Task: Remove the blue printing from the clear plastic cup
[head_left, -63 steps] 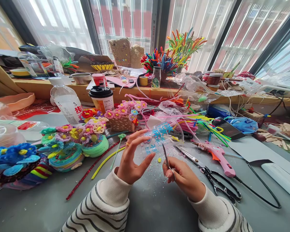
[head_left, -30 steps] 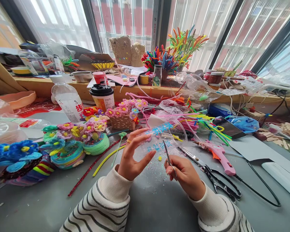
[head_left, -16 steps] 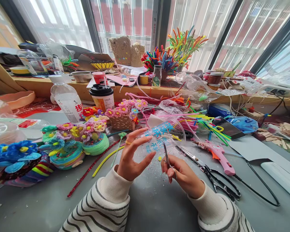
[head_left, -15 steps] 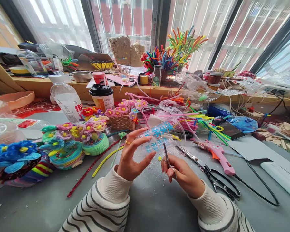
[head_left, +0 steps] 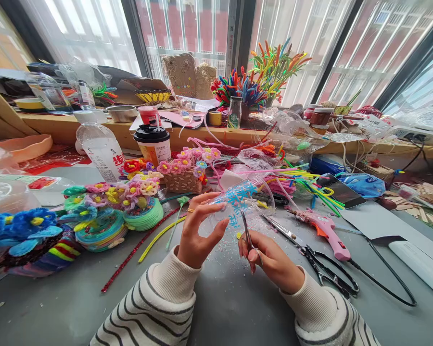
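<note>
My left hand (head_left: 200,228) is curled round a clear plastic cup (head_left: 234,202) with blue printed characters, held tilted above the grey table. Its thumb and fingers press against the near end of the cup, and a ring shows on one finger. In my right hand (head_left: 269,257) is a small pair of metal scissors (head_left: 248,230), gripped by the handles. Their blades point up and touch or overlap the cup's lower edge; whether they bite into the plastic I cannot tell. Small bits are scattered on the table (head_left: 227,298) beneath.
Large black-handled scissors (head_left: 328,271) and a pink glue gun (head_left: 326,233) with its cord lie to the right. Fuzzy-flower pots (head_left: 142,214) stand at left, beside a red glitter stem (head_left: 140,250). Behind are a water bottle (head_left: 101,149), a coffee cup (head_left: 153,144) and heaped pipe cleaners (head_left: 274,180).
The cup has turned slightly in my left hand, its printed characters shifting. My right hand and the small scissors have moved a little to the left.
</note>
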